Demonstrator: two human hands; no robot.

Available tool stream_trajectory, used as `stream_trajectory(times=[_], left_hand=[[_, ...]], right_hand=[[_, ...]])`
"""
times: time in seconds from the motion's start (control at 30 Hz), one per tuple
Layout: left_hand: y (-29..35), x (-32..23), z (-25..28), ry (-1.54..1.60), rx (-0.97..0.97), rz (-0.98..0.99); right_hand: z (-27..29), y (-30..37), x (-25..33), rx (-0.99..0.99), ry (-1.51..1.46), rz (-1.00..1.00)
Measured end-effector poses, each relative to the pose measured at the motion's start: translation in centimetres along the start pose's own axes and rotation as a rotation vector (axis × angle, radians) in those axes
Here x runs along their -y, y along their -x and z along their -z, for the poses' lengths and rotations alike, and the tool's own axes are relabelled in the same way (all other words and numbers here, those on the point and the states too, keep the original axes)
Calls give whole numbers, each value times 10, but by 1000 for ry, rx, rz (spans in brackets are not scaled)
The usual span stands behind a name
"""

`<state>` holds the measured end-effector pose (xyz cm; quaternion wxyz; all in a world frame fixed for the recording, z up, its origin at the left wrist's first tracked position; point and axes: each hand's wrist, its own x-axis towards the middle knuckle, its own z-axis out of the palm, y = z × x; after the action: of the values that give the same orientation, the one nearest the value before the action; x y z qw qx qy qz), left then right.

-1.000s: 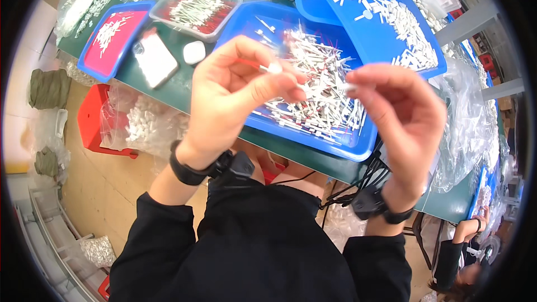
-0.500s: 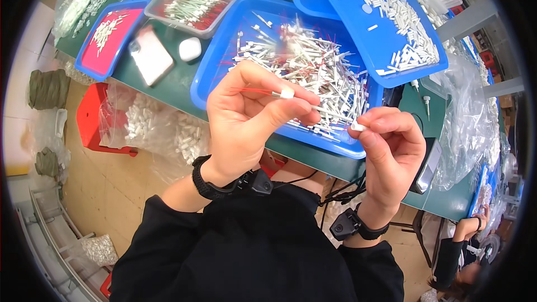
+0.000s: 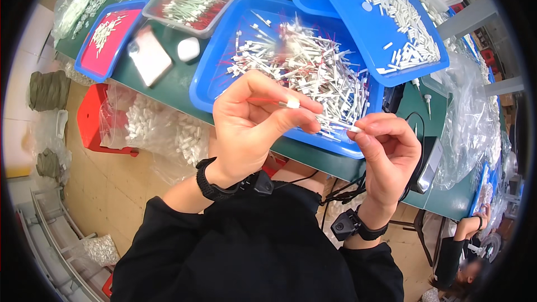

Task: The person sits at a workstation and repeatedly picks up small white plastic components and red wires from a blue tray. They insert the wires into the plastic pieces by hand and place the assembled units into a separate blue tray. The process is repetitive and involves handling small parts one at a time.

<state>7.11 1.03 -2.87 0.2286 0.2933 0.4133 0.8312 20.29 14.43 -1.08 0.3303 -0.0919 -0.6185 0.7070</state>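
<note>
My left hand (image 3: 243, 134) is closed in a pinch over the near edge of the large blue tray (image 3: 202, 75). Between its fingers is a small white plastic-ended piece (image 3: 293, 102) with thin red wire trailing back toward the palm. To the right, thumb and fingertips of my right hand (image 3: 391, 148) pinch a small white cylindrical piece (image 3: 355, 129). The fingertips partly cover both pieces. Behind the hands, many white pieces with red wires (image 3: 335, 78) lie heaped in the tray.
A blue tray of white tubes (image 3: 414, 33) overlaps the large tray's right side. Leftward are a clear tub of wired pieces (image 3: 190, 5), a phone (image 3: 150, 56), a white rounded case (image 3: 188, 49) and a pink-lined tray (image 3: 103, 39). A co-worker's arm (image 3: 467, 226) shows at lower right.
My left hand has shifted slightly down and right with its piece. My right hand has moved a little left, still pinching. On the upper right tray, one loose tube now lies lower.
</note>
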Motion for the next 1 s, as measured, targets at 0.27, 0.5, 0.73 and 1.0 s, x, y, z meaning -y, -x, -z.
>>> stream_trajectory(times=[0.27,0.5,0.73,1.0], left_hand=[[3,17,1,-125,113,-67],[-3,-4,11,-643,223,-188],[-4,-12,12,-492,219,10],[-14,-14,21,-151,-49,225]], right_hand=[[-14,-4,-3,53,712,284],[-12,-9,-4,153,892,514],[-13,-10,-9,265,904,676],[-43,-45,-31,164,994,972]])
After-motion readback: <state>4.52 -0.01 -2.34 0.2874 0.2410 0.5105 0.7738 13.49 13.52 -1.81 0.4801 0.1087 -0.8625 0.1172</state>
